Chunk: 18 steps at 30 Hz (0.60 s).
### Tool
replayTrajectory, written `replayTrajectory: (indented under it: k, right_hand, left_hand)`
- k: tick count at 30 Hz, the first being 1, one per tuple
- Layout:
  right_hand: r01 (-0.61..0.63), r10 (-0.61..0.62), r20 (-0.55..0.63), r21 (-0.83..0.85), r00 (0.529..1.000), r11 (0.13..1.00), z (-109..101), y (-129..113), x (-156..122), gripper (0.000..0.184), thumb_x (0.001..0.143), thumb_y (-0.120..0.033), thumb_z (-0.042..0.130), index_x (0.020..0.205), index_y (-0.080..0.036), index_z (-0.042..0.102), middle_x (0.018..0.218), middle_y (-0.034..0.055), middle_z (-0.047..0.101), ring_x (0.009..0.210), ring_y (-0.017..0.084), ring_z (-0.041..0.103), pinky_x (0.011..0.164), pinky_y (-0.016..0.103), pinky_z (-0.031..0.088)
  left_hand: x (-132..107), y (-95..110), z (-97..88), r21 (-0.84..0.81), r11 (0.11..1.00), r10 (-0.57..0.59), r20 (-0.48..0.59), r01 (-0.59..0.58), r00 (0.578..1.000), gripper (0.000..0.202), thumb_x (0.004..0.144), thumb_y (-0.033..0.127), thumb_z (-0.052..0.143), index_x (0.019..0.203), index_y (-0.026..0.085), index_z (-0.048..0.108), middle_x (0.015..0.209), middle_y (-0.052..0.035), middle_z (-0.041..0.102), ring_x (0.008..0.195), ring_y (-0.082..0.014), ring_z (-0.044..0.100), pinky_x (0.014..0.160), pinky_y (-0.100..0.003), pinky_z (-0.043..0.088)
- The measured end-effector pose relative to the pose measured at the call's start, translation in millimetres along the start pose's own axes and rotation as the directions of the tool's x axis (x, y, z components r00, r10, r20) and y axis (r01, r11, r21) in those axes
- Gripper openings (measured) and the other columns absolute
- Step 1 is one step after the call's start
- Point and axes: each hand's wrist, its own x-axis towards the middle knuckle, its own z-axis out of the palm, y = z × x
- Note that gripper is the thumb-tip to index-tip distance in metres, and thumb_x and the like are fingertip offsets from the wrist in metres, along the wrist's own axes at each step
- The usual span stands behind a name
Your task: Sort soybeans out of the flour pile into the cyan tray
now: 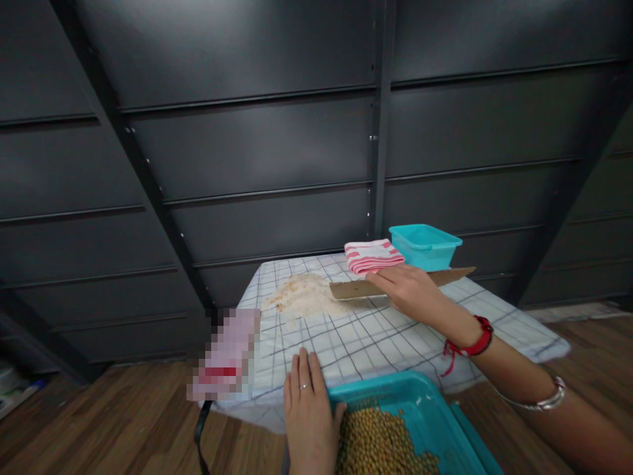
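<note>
A long flat strip of brown cardboard (353, 289) is gripped by my right hand (408, 288), fingers closed on its upper edge. It is tilted low over the checked cloth, its left end beside a spread of whitish powder (301, 295) with light brown bits in it. My left hand (306, 409) rests with fingers stretched out at the table's near edge, along the left rim of a teal tray (418, 389). Inside the tray is a heap of yellowish-brown dried beans (378, 439). My left thumb is at the rim.
Behind the cardboard are a folded pink-and-white towel (374, 253) and a turquoise plastic basin (425, 245). A blurred-out pink item (228, 349) with a black strap (200, 425) lies at the left table edge. Dark metal panels (277, 145) rise behind the cloth-covered table (346, 343).
</note>
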Motion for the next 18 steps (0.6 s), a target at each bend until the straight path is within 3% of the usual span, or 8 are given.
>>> replayTrajectory:
  k: [10,18]
  right_hand:
    - [-0.076,0.074,0.059,0.045,0.996,0.996,22,3,2,0.037,0.07,0.002,0.038,0.096,-0.014,0.058,0.076,0.005,0.064,0.07,0.015,0.057,0.062,0.027,0.04]
    - [-0.033,0.029,0.034,0.113,0.999,0.993,6,2,-6,0.034,0.067,0.001,0.039,0.089,-0.014,0.059,0.077,0.0054,0.064,0.069,0.015,0.056,0.061,0.028,0.041]
  left_hand:
    - [-2,-1,3.0,-0.026,1.0,0.002,-0.009,-0.002,1.0,0.06,0.067,0.021,0.054,0.124,0.009,0.039,0.13,-0.0177,0.046,0.12,-0.0295,0.039,0.093,-0.046,0.04]
    - [-2,-1,1.1,-0.039,0.999,0.018,-0.01,-0.019,1.0,0.061,0.068,0.022,0.054,0.125,0.008,0.037,0.13,-0.0191,0.045,0.121,-0.0297,0.038,0.094,-0.046,0.039]
